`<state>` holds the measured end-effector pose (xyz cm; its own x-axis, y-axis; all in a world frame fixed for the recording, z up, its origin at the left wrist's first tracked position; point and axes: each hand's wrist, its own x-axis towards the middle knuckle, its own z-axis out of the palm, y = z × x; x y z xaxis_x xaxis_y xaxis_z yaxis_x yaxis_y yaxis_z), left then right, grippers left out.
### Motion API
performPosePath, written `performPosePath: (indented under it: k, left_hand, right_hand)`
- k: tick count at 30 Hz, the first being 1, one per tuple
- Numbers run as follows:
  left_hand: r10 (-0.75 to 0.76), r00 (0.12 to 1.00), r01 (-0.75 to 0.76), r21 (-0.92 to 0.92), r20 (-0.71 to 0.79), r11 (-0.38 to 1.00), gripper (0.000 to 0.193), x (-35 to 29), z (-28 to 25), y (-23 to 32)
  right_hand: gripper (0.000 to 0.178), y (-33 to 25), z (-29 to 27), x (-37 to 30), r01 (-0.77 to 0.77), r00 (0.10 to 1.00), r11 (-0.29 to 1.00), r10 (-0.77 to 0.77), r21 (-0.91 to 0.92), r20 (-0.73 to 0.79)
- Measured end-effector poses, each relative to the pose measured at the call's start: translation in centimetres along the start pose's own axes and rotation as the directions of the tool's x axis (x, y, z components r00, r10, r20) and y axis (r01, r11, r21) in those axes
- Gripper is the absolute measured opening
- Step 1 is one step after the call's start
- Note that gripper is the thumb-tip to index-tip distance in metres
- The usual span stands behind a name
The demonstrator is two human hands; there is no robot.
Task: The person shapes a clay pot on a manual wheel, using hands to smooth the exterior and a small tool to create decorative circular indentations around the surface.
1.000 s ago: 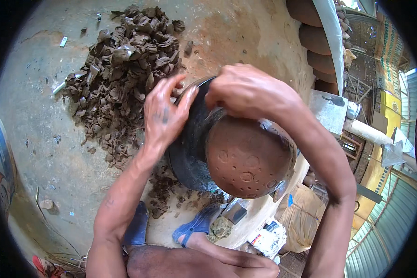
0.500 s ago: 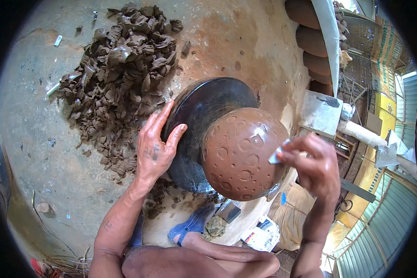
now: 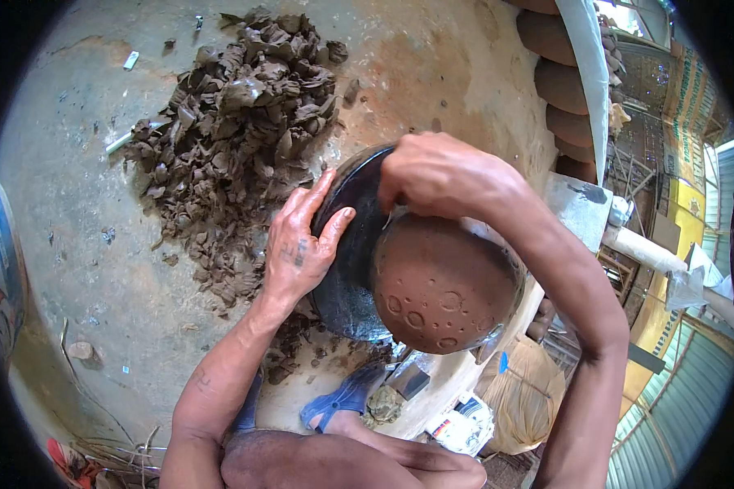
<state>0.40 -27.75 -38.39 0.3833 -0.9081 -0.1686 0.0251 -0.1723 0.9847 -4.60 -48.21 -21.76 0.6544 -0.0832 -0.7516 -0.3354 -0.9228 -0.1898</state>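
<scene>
A rounded brown clay form [image 3: 448, 281] rests against a dark, glossy round stand [image 3: 351, 285]. Ring-shaped dents and small pits mark its near part, while the upper part looks smooth. My left hand [image 3: 302, 248] lies on the stand's left rim, thumb and fingers apart. Above the clay's far edge, my right hand [image 3: 440, 175] is closed with its fingers curled down. The small pale scraper seen in it a moment before is hidden behind the hand now.
A heap of dark clay scraps [image 3: 236, 122] lies on the floor at far left. Several rounded brown forms [image 3: 559, 85] line up under a pale sheet at far right. A grey block [image 3: 577, 208] stands right of the stand. Near my blue shoe [image 3: 342, 399] sits a clay lump [image 3: 383, 403].
My right hand has swung from the clay's right side to its far left edge. The dents on the upper part no longer show. My left hand stays on the rim.
</scene>
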Motion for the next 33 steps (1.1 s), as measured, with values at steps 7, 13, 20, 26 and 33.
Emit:
performPosePath:
  k: [7,13,20,26,33]
  left_hand:
    - [0.009,1.000,-0.009,-0.007,0.013,1.000,0.060,0.8,-0.3,-0.2]
    - [-0.002,0.999,0.001,0.017,0.046,1.000,0.061,1.1,-0.8,-0.5]
    - [0.032,0.999,-0.033,-0.032,-0.019,0.999,0.060,1.8,0.2,-0.3]
    - [-0.007,0.998,0.007,0.005,0.058,1.000,0.060,2.5,0.0,-0.3]
    - [-0.004,0.995,0.004,0.001,0.098,1.000,0.061,3.1,0.0,-0.3]
  right_hand:
    - [0.015,-1.7,-2.2,-5.8,-0.045,0.999,0.999,0.045,0.000,-0.001]
    - [0.029,-6.3,0.5,-18.1,-0.211,0.914,0.976,0.217,0.054,-0.344]
    - [0.031,-5.0,0.0,-18.0,-0.237,0.850,0.971,0.202,-0.011,-0.487]
    - [0.026,-0.3,0.5,-0.8,0.056,0.998,0.997,-0.055,-0.045,0.018]
    - [0.016,-2.0,-2.1,-0.1,-0.085,0.946,0.996,0.093,-0.040,0.310]
